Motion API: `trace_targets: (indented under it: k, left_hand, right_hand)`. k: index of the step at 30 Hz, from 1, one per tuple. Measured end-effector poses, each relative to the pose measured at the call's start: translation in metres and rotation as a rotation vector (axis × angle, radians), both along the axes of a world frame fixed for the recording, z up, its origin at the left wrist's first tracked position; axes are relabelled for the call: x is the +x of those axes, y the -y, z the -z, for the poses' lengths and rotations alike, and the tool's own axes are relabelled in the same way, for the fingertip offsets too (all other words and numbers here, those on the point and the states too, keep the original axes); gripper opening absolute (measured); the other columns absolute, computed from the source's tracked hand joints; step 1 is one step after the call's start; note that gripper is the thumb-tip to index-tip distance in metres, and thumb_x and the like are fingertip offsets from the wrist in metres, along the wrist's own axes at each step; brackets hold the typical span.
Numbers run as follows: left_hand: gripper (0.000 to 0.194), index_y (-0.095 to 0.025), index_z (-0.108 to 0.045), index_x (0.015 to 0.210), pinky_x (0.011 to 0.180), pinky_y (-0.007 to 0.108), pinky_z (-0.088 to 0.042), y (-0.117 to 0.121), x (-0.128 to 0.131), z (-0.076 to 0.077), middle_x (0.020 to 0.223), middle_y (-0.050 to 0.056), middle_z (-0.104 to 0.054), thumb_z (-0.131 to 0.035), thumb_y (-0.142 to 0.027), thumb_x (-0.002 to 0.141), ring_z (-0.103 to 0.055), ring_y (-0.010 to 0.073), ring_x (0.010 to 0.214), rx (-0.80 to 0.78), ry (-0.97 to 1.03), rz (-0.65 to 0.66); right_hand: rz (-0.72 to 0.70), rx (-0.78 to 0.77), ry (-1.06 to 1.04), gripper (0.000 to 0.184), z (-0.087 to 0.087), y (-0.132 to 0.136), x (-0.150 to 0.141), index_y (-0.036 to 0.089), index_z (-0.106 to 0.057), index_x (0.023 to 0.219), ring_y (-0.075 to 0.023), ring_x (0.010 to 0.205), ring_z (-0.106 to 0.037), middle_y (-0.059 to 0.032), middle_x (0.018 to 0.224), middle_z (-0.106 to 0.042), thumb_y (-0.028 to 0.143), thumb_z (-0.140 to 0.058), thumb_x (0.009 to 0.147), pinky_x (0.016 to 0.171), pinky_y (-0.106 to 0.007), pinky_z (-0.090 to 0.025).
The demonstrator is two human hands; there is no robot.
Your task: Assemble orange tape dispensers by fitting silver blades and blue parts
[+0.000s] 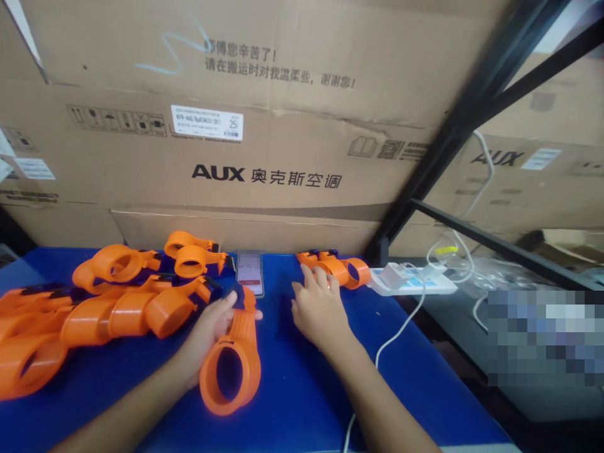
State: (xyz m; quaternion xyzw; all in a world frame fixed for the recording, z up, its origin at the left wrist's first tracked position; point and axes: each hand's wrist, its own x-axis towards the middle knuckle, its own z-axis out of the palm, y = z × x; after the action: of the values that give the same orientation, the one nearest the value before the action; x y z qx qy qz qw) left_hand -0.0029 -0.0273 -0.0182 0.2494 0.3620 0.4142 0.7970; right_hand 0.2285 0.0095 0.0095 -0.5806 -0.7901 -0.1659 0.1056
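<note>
My left hand is closed around the narrow neck of an orange plastic ring-shaped part with a dark blue end. Its round opening hangs toward me, tilted, above the blue table. Farther right, my right hand reaches over a small group of similar orange ring parts, its fingers bent and apart. Whether the fingertips touch those parts is hard to make out. Many more orange ring parts lie in rows on the left side of the table.
A phone with a lit screen lies at the back. A large cardboard box stands behind the table. On the right are a white power strip, a white cable crossing the tabletop and a black metal frame.
</note>
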Motion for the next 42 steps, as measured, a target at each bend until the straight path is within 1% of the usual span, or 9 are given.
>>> trace_targets:
  k: [5, 10, 14, 17, 20, 24, 31, 38, 42]
  left_hand:
    - [0.067, -0.006, -0.076, 0.112, 0.059, 0.030, -0.052, 0.001, -0.001, 0.001, 0.068, 0.011, -0.070, -0.066, -0.067, 0.086, -0.065, 0.0217, 0.059, -0.002, -0.005, 0.008]
    - [0.069, -0.005, -0.077, 0.104, 0.057, 0.030, -0.050, 0.004, 0.002, -0.002, 0.062, 0.010, -0.067, -0.063, -0.070, 0.087, -0.062, 0.0206, 0.055, 0.009, -0.042, 0.000]
    - [0.067, -0.005, -0.077, 0.103, 0.056, 0.030, -0.050, 0.003, 0.002, -0.005, 0.062, 0.010, -0.067, -0.064, -0.069, 0.087, -0.061, 0.0194, 0.054, 0.013, -0.042, -0.011]
    - [0.064, -0.005, -0.076, 0.103, 0.057, 0.030, -0.051, 0.002, 0.001, -0.006, 0.062, 0.009, -0.067, -0.065, -0.067, 0.088, -0.060, 0.0187, 0.054, 0.034, -0.030, -0.031]
    - [0.063, -0.006, -0.076, 0.104, 0.056, 0.030, -0.051, 0.002, 0.001, -0.006, 0.063, 0.009, -0.067, -0.065, -0.066, 0.088, -0.061, 0.0192, 0.054, 0.040, 0.000, -0.029]
    - [0.059, -0.007, -0.074, 0.108, 0.056, 0.031, -0.051, 0.002, 0.001, -0.007, 0.064, 0.009, -0.069, -0.067, -0.062, 0.088, -0.063, 0.0207, 0.055, 0.018, 0.050, -0.029]
    - [0.057, -0.008, -0.074, 0.109, 0.055, 0.030, -0.050, 0.002, 0.002, -0.010, 0.065, 0.008, -0.069, -0.068, -0.060, 0.089, -0.063, 0.0202, 0.054, 0.015, 0.074, -0.027]
    - [0.054, -0.008, -0.076, 0.104, 0.054, 0.028, -0.049, 0.003, 0.003, -0.011, 0.062, 0.005, -0.065, -0.071, -0.059, 0.087, -0.059, 0.0174, 0.052, 0.033, 0.070, -0.055]
    - [0.056, -0.008, -0.077, 0.102, 0.054, 0.032, -0.051, 0.000, 0.001, -0.004, 0.066, 0.009, -0.068, -0.066, -0.062, 0.088, -0.062, 0.0210, 0.055, 0.028, 0.052, -0.041]
  right_hand:
    - [-0.012, 0.009, 0.112, 0.019, 0.013, 0.008, -0.008, 0.015, -0.081, 0.095, -0.0461, 0.139, -0.043, -0.0219, 0.155, -0.051, 0.020, -0.068, 0.083, 0.114, -0.062, -0.028]
    - [-0.095, -0.010, 0.110, 0.020, 0.016, 0.012, -0.020, 0.011, -0.079, 0.096, -0.0428, 0.140, -0.044, -0.0244, 0.153, -0.053, 0.020, -0.062, 0.090, 0.117, -0.056, -0.028]
    - [-0.162, -0.057, 0.065, 0.026, 0.017, 0.014, -0.029, 0.012, -0.075, 0.111, -0.0408, 0.128, -0.053, -0.0229, 0.147, -0.058, 0.022, -0.059, 0.094, 0.104, -0.051, -0.041]
    - [-0.118, -0.117, 0.015, 0.032, 0.017, 0.014, -0.033, 0.011, -0.069, 0.122, -0.0377, 0.109, -0.060, -0.0237, 0.124, -0.069, 0.027, -0.055, 0.099, 0.091, -0.048, -0.046]
    - [-0.053, -0.166, -0.039, 0.034, 0.016, 0.014, -0.035, 0.010, -0.066, 0.118, -0.0344, 0.097, -0.062, -0.0213, 0.104, -0.071, 0.036, -0.048, 0.104, 0.087, -0.045, -0.047]
    - [-0.012, -0.244, -0.115, 0.053, 0.016, 0.017, -0.039, 0.011, -0.057, 0.130, -0.0359, 0.099, -0.062, -0.0208, 0.111, -0.068, 0.052, -0.061, 0.096, 0.085, -0.045, -0.047]
    - [-0.074, -0.347, -0.247, 0.036, 0.018, 0.017, -0.038, 0.014, -0.059, 0.124, -0.0331, 0.101, -0.063, -0.0183, 0.116, -0.063, 0.029, -0.065, 0.091, 0.089, -0.043, -0.047]
    - [-0.202, -0.263, -0.645, 0.028, 0.002, 0.015, -0.034, 0.018, -0.063, 0.116, -0.0269, 0.101, -0.064, -0.0115, 0.110, -0.067, 0.021, -0.061, 0.088, 0.091, -0.039, -0.050]
    - [-0.360, -0.353, -0.941, 0.036, -0.004, 0.013, -0.032, 0.023, -0.064, 0.123, -0.0226, 0.104, -0.067, -0.0072, 0.118, -0.071, 0.013, -0.051, 0.090, 0.093, -0.037, -0.052]
